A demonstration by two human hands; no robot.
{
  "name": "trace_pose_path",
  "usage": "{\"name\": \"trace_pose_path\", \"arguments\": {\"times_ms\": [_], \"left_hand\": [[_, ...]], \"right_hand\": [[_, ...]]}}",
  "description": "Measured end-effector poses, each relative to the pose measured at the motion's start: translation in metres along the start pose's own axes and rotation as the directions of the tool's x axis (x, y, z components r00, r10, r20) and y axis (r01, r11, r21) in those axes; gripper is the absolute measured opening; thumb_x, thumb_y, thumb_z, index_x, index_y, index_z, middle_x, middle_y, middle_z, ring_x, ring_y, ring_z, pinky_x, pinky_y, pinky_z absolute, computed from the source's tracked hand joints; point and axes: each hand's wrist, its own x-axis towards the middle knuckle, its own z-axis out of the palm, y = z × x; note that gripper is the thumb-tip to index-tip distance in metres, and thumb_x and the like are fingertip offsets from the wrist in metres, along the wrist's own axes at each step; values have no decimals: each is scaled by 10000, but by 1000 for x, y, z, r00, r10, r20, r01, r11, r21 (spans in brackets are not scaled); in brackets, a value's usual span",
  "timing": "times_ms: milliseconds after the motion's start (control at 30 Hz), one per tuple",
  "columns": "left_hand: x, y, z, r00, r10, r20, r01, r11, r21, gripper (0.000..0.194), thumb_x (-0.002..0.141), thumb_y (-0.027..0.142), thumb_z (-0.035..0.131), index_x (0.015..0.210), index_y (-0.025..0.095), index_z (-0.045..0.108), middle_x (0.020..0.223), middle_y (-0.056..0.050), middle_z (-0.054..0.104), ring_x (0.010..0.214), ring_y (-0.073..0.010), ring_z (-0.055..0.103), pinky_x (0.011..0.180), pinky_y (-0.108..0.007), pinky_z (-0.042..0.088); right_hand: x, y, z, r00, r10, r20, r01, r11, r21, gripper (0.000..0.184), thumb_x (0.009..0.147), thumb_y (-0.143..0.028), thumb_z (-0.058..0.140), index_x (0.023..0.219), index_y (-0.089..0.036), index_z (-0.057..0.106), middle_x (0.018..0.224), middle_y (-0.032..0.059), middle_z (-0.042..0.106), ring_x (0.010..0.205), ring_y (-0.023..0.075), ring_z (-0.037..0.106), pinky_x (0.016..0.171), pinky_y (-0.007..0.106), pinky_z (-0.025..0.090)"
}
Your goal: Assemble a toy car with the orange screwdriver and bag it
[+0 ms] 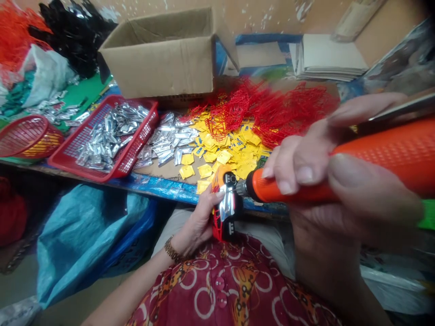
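Head-worn view, facing forward-down, close above hands (203, 213)

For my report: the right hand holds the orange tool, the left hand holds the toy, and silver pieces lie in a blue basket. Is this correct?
Not entirely: the basket with silver pieces is red, as the head view shows. The right hand holds the orange tool and the left hand holds the toy.

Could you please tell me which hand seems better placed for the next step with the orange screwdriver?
Probably the right hand: it already grips the orange screwdriver, with the tip close to the toy vehicle. The left hand is occupied holding that vehicle.
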Motion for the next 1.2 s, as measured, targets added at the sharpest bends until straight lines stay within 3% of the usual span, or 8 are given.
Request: {"name": "trace_pose_path", "arguments": {"times_ms": [233, 333, 500, 667, 833, 933, 1100, 1200], "left_hand": [[-2, 4, -6, 985, -106, 139, 119, 989, -89, 571, 707, 436, 730, 1193, 179, 572, 889, -93, 715, 728, -258, 703, 627, -370, 583], [-6, 5, -12, 978, -126, 164, 139, 988, -67, 688, 674, 473, 755, 1259, 179, 545, 910, -114, 717, 705, -267, 703, 597, -358, 573], [-22, 2, -26, 950, -256, 177, 254, 967, 35, 927, 542, 276, 854, 1380, 247, 459, 990, -113, 714, 705, -280, 695, 579, -344, 548], [-29, -3, -32, 933, -324, 156, 291, 936, 198, 1058, 436, 161, 895, 1387, 312, 458, 1057, -69, 695, 840, -274, 671, 747, -368, 537], [-25, 0, -28, 871, -388, 302, 256, 882, 396, 1095, 488, 162, 870, 1451, 310, 372, 957, -33, 695, 774, -211, 639, 670, -282, 502], [-25, -1, -30, 838, -449, 310, 313, 861, 400, 1124, 514, 214, 863, 1485, 269, 300, 869, -22, 690, 708, -191, 618, 650, -274, 486], [-29, -9, -40, 894, -412, 178, 379, 905, 193, 1034, 592, 261, 803, 1484, 276, 281, 1082, -61, 681, 908, -259, 648, 781, -329, 511], [-29, -9, -37, 912, -379, 159, 362, 924, 125, 943, 645, 270, 752, 1476, 286, 305, 1068, -54, 696, 962, -283, 651, 818, -356, 518]], "right_hand": [[5, -8, -26, 991, -75, 111, 91, 985, -149, 288, 737, -357, 708, 571, -228, 511, 510, -48, 390, 385, 84, 402, 401, 334, 442], [7, -8, -39, 995, -90, 36, 93, 989, -117, 114, 673, -238, 729, 654, -232, 617, 528, -69, 442, 410, 68, 441, 426, 304, 434], [12, 2, -72, 981, -168, -96, 148, 971, -186, 274, 600, -185, 702, 867, -230, 655, 524, -84, 532, 409, 102, 482, 422, 305, 427], [11, 10, -105, 968, -214, -132, 180, 956, -231, 314, 623, -245, 757, 895, -214, 603, 521, -86, 538, 387, 96, 478, 409, 285, 431], [2, 17, -112, 967, -213, -137, 169, 946, -275, 294, 680, -293, 763, 920, -235, 604, 519, -97, 537, 389, 95, 470, 425, 275, 464], [0, 20, -113, 968, -216, -129, 164, 930, -328, 265, 693, -342, 781, 871, -261, 603, 533, -91, 537, 403, 95, 482, 426, 272, 464], [1, 19, -113, 958, -225, -179, 146, 917, -370, 309, 658, -402, 821, 856, -271, 622, 543, -78, 521, 412, 98, 475, 435, 284, 465], [4, 21, -113, 953, -218, -211, 136, 929, -344, 355, 643, -394, 837, 913, -293, 630, 559, -78, 524, 427, 108, 492, 455, 301, 472]]}}
